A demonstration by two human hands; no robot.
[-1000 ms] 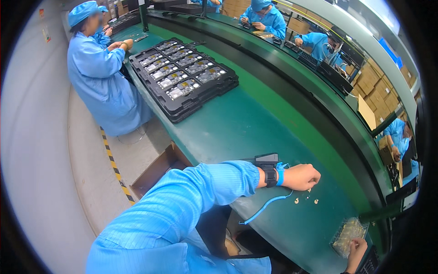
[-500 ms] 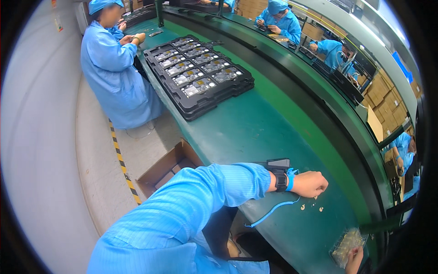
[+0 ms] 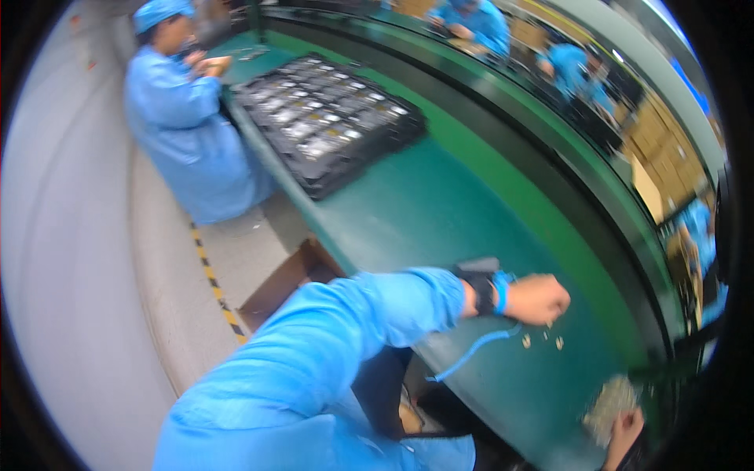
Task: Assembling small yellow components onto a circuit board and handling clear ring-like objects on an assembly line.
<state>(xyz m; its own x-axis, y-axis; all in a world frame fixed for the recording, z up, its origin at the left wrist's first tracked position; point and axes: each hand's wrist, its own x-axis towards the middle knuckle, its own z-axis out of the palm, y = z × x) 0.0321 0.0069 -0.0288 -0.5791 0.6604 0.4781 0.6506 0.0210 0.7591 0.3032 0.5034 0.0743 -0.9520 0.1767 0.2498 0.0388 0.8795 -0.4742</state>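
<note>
My left hand (image 3: 539, 299) is closed in a loose fist, low over the green tabletop, with a black band and a blue wrist strap round its wrist. Its fingertips are turned away, so what they hold, if anything, is hidden. Just below it lie several small tan pieces (image 3: 559, 343) on the table. At the lower right, the fingers of my right hand (image 3: 626, 429) pinch the edge of a clear plastic bag (image 3: 610, 404) with yellowish contents, blurred. A coiled blue cord (image 3: 471, 355) runs from the left wrist toward the table's near edge.
Stacked black trays (image 3: 330, 169) of electronic parts stand farther along the green table (image 3: 440, 204). A co-worker (image 3: 184, 133) in blue sits at its left side. An open cardboard box (image 3: 275, 286) is beside the table below. More co-workers sit across the dark rail (image 3: 503, 106).
The whole view has shifted slightly and blurred. My left hand stays closed over nearly the same spot by the tan pieces. My right hand and the bag appear a little higher and farther right.
</note>
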